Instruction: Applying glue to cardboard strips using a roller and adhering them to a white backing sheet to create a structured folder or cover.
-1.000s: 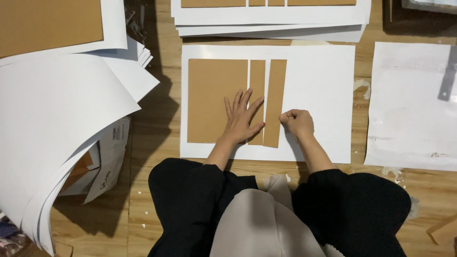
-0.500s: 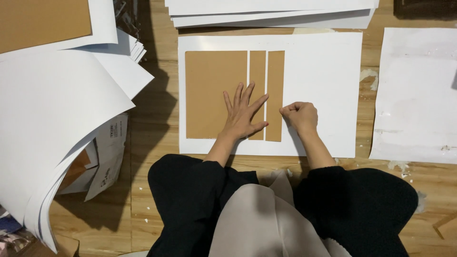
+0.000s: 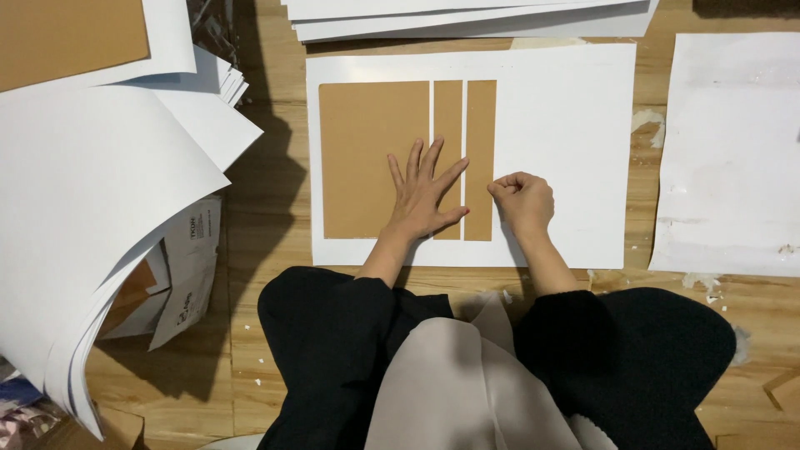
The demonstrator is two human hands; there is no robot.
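A white sheet (image 3: 558,150) lies flat on the wooden floor in front of me. On its left half sit a wide brown cardboard panel (image 3: 358,142) and two narrow brown strips (image 3: 447,117) (image 3: 480,125), side by side with thin gaps. My left hand (image 3: 421,196) presses flat with fingers spread on the wide panel and the first strip. My right hand (image 3: 521,200) is curled into a loose fist on the white sheet, its fingertips touching the right edge of the outer strip. It holds nothing that I can see.
A curling stack of large white sheets (image 3: 92,217) rises at the left, with a brown-faced board (image 3: 67,33) above it. More white sheets (image 3: 467,17) are stacked at the top, and another white sheet (image 3: 725,158) lies to the right. Scraps dot the wooden floor (image 3: 275,242).
The view has shifted so the sheet sits lower in frame. My left hand stays pressed on the panels, and my right fist stays by the outer strip.
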